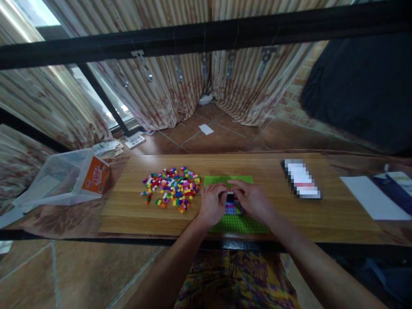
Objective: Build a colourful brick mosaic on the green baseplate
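Note:
A green studded baseplate (238, 226) lies on the wooden board, and a small structure of purple, blue and pink toy bricks (232, 209) stands on its middle. My left hand (213, 203) is at the structure's left side, fingers curled and closed at its top. From the right, my right hand (252, 198) reaches over the same spot with its fingers bent together. Between the fingertips a dark and a white piece show in part. Which bricks each hand grips is hidden by the fingers. Left of the plate spreads a pile of loose colourful bricks (175, 186).
A phone (302, 179) lies on the wooden board (341, 214) to the right, with white paper (375, 198) beyond it. At far left stands a clear plastic bin (64, 171) with an orange label. A black metal bar (193, 40) with hanging clips crosses in front of the curtains.

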Demonstrator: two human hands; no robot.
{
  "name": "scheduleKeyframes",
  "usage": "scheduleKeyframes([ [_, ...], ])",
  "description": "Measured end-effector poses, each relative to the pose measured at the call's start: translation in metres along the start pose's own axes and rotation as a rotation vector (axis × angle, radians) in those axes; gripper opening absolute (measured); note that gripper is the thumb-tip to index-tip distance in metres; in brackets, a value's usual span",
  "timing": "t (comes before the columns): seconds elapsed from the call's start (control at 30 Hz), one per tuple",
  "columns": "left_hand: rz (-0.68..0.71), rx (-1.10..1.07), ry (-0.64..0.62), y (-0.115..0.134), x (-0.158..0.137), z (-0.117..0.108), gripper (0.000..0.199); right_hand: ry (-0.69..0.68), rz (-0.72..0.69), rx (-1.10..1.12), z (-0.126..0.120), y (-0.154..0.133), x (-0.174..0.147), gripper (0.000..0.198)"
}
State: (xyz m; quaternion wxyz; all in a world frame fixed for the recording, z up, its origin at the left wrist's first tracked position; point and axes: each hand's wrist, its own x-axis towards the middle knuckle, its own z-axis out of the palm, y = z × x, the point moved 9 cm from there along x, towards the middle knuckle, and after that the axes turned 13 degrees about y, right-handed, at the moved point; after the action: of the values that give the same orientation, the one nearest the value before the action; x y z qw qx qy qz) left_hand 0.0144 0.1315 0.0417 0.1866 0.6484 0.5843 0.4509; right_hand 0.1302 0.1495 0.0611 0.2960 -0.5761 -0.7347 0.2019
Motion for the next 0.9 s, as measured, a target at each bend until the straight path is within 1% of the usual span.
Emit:
scheduleKeyframes([
  [0.33,-0.013,-0.006,-0.013,-0.001,0.000,0.001,0.015,-0.038,0.240,0.334,0.010,0.030,0.006,0.035],
  [0.53,-0.026,-0.006,-0.031,0.000,0.000,0.001,0.016,-0.006,0.336,0.463,0.010,0.037,0.007,0.034],
  [0.9,-0.037,-0.009,-0.026,0.002,0.001,0.002,0.015,-0.007,0.307,0.467,0.012,0.035,0.008,0.032],
])
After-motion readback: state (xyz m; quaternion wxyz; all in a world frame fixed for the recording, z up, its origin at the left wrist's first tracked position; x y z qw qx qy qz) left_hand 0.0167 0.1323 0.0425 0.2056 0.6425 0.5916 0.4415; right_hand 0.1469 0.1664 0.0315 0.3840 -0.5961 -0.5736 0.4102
